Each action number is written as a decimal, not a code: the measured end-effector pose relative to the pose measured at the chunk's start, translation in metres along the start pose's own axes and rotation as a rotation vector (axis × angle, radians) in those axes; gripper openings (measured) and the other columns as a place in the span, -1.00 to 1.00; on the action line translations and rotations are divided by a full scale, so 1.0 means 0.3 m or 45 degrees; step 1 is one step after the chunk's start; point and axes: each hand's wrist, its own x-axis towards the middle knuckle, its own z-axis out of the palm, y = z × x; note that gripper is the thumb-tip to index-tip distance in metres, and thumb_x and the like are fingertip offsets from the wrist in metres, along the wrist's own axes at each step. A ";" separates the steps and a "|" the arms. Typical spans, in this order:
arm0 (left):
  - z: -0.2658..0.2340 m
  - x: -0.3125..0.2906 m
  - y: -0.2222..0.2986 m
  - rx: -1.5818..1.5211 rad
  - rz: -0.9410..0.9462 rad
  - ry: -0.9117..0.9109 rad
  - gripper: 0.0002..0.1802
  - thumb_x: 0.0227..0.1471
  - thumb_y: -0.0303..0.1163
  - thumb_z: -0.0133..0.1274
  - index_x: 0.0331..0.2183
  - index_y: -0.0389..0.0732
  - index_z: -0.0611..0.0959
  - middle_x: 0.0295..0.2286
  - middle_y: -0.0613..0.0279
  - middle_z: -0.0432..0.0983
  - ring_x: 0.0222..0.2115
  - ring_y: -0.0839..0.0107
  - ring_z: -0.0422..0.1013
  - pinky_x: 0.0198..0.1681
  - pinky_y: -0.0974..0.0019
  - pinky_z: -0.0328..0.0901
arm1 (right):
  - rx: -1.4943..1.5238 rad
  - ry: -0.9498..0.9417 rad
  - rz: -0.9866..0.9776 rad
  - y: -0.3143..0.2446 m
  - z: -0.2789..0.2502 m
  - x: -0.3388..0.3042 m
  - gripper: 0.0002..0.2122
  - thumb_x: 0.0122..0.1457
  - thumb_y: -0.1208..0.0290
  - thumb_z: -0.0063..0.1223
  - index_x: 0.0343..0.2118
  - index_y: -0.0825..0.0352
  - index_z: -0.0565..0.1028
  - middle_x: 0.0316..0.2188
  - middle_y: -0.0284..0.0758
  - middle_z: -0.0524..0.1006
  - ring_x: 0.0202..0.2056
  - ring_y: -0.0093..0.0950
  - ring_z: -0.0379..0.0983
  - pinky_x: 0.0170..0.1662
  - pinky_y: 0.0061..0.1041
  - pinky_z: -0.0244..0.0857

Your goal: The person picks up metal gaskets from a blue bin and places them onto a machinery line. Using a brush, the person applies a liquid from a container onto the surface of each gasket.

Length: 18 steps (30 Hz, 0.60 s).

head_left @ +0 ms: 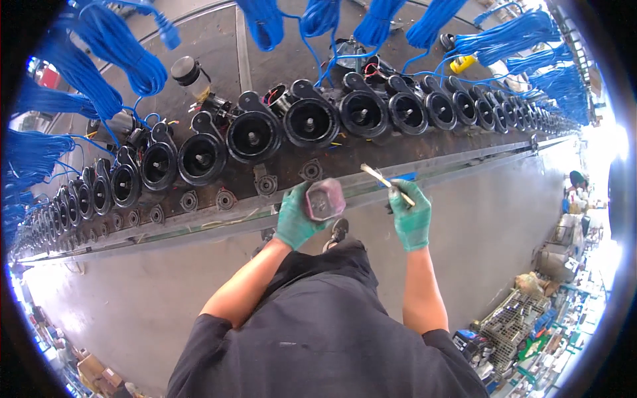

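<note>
Both my hands wear green gloves and are raised before the near edge of a long bench. My left hand (298, 215) is wrapped around a clear, pinkish cup (325, 199) with an angular rim; its contents are too unclear to name. In my right hand (410, 211) a thin, pale-handled brush (391, 187) is pinched, its light bristle end pointing up and left toward the bench. Brush and cup are apart. Beyond them stands a row of round black housings (310, 123), each with a metal shaft at its centre.
Small ring-shaped metal parts (265, 183) lie along the bench's near edge. Bundled blue cables (264, 23) hang over the far side, wired to the housings. A jar with a black lid (186, 70) stands behind the row. A wire basket (509, 326) is at the lower right.
</note>
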 end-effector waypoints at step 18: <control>0.308 0.174 0.137 -1.196 -0.427 0.093 -0.36 0.06 -0.43 0.23 0.14 -0.32 0.38 0.04 0.14 0.42 0.05 0.25 0.39 0.17 0.21 0.29 | -0.639 -0.661 -0.398 0.161 -0.148 0.296 -0.53 0.15 0.03 0.19 -0.02 0.28 0.48 -0.13 -0.08 0.58 -0.15 -0.03 0.55 -0.07 -0.12 0.44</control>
